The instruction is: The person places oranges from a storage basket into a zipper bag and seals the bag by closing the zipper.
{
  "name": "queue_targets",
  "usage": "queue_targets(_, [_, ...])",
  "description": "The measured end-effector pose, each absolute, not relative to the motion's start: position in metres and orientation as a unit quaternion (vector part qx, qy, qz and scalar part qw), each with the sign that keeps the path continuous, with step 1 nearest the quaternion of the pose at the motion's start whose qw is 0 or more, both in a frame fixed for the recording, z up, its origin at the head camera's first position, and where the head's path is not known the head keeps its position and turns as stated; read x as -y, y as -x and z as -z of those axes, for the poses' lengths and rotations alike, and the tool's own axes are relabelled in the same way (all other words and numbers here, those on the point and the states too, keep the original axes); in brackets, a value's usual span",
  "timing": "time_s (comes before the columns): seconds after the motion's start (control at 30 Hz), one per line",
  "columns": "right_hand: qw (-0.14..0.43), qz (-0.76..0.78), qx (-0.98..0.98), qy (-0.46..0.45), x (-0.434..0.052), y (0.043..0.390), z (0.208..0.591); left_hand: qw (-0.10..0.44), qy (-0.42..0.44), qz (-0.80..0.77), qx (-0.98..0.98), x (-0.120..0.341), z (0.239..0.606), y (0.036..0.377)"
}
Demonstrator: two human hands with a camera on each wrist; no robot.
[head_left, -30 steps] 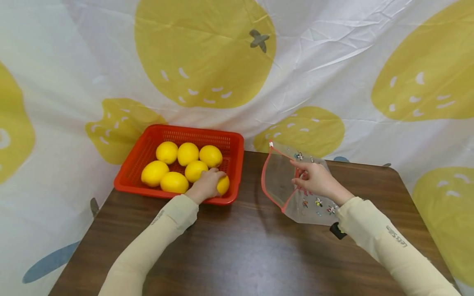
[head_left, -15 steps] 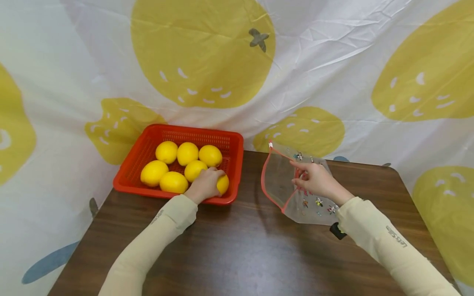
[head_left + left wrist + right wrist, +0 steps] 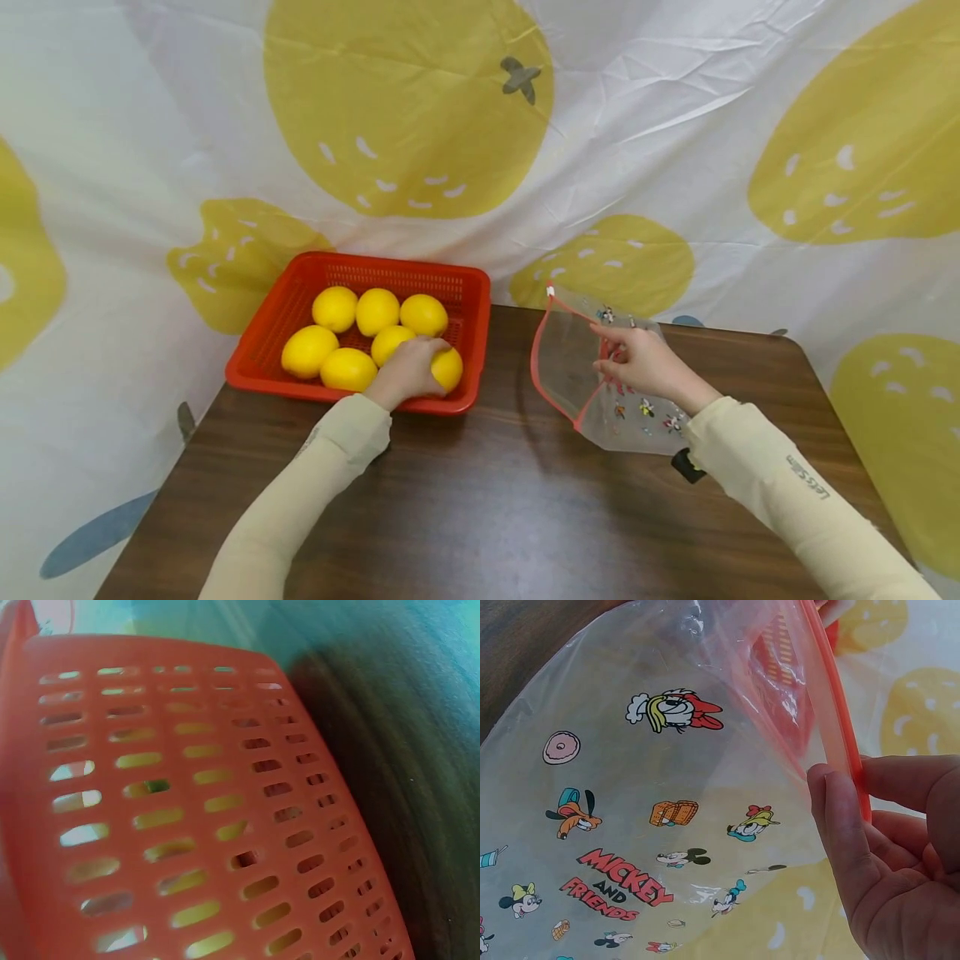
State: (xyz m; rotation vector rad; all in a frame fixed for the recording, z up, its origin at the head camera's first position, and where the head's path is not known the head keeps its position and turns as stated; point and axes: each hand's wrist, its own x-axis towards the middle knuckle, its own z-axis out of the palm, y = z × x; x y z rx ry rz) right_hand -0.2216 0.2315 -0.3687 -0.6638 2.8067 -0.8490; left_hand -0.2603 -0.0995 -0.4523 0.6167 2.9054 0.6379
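A: What has changed over the last second?

B: Very little. The left hand (image 3: 407, 372) stays in the red basket (image 3: 480, 287), its fingers curled over the lemon (image 3: 447, 367) at the near right corner. The lemon sits a touch higher against the basket wall than a second ago, so the grip seems to be closing and starting a lift, though the fruit has not cleared the rim.

A: And the other side?

B: The right hand (image 3: 637, 360) keeps its pinch on the orange rim of the clear zip bag (image 3: 570, 367), thumb and fingers closed on the strip; the right wrist view shows that plainly. The bag stands on the desk (image 3: 495, 500), its mouth held open and turned toward the basket, just where it was.

A: What does that mean for the work?

B: Judging from this, the pick is just under way. Five other lemons (image 3: 348, 369) lie untouched in the basket, and the bag looks empty.
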Motion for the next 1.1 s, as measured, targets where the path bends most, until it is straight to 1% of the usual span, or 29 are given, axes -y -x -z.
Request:
queue_targets(0.1, [0.065, 0.279, -0.932, 0.222, -0.232, 0.222, 0.368, 0.052, -0.202, -0.246, -0.947, 0.103, 0.449, 0.262])
queue_targets(0.37, [0.069, 0.282, -0.931, 0.220, -0.231, 0.222, 0.368, 0.059, -0.160, -0.317, -0.933, 0.112, 0.437, 0.262])
queue_targets(0.7, [0.071, 0.287, -0.930, 0.218, -0.230, 0.221, 0.367, 0.096, -0.126, -0.410, -0.898, 0.122, 0.429, 0.261])
queue_targets(0.97, [0.071, 0.286, -0.933, 0.208, -0.227, 0.221, 0.363, 0.125, -0.078, -0.500, -0.853, 0.120, 0.420, 0.257])
queue_targets(1.1, [0.076, 0.289, -0.931, 0.207, -0.227, 0.221, 0.362, 0.134, -0.068, -0.529, -0.835, 0.116, 0.413, 0.256])
